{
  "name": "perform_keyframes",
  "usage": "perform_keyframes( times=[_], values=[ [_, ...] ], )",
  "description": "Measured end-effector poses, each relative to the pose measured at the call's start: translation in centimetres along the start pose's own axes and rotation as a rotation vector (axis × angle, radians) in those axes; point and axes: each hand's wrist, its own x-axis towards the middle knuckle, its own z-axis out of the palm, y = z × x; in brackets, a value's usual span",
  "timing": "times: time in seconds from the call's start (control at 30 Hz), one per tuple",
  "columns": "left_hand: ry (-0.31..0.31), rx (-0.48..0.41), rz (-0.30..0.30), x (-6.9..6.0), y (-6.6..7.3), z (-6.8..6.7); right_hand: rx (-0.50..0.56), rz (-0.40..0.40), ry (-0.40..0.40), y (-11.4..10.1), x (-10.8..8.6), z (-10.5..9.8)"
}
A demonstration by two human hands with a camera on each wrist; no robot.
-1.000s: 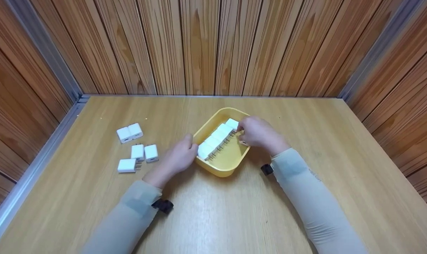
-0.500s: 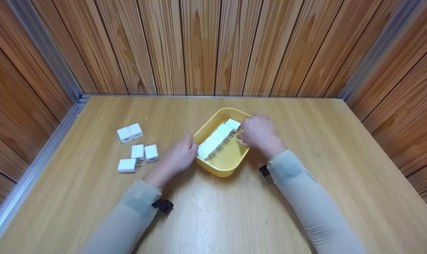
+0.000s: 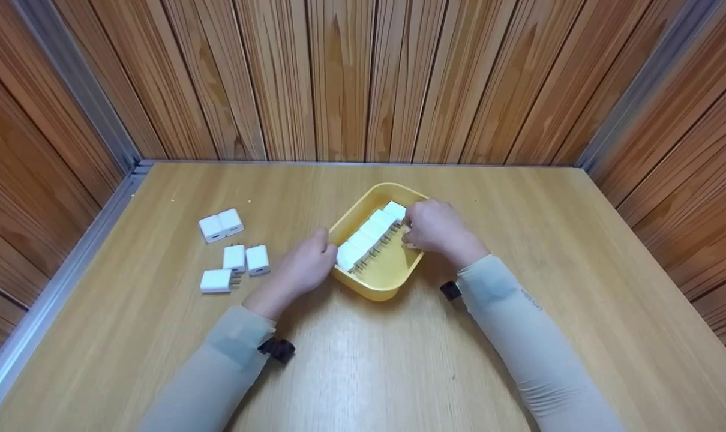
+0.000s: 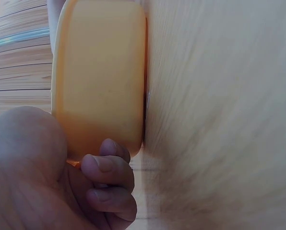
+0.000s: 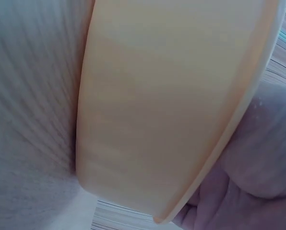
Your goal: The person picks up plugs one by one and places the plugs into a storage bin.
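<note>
White chargers [image 3: 362, 240] in a yellow tray [image 3: 380, 293], left fingers [image 4: 114, 172] tight on its rim, right fingers [image 5: 212, 192] half-hidden, their hold unclear

Five white plug adapters [image 3: 257, 261] on the table, counted as two side by side, two more nearby, and one lying alone; one yellow plastic tub [image 3: 378, 294], with a row of what looks like five adapters [image 3: 362, 240] inside, though their edges blend and the right hand may hide another; two hands, one left hand [image 3: 306, 261] and one right hand [image 3: 438, 227]; two sleeves [image 3: 537, 336]; two black wrist devices [image 3: 276, 350]; one wooden table [image 3: 363, 372]; three wood-plank walls [image 3: 339, 84].
</note>
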Motion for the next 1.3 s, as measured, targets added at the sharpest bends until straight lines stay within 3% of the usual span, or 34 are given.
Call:
perform_keyframes(
  times=[0.27,0.73,1.13,1.3],
  values=[
    [0.006,0.005,0.012,0.2,-0.1,0.1,0.054,-0.01,-0.002,0.0,-0.1,-0.1],
    [0.028,0.008,0.032,0.0,0.1,0.1,-0.131,-0.006,0.015,-0.8,-0.4,-0.2],
    [0.007,-0.016,-0.007,0.0,-0.1,0.1,-0.142,-0.006,0.049,-1.1,-0.3,0.0],
    [0.016,-0.009,0.011,0.0,-0.1,0.1,-0.121,-0.001,0.055,-0.8,-0.4,0.0]
  ],
)
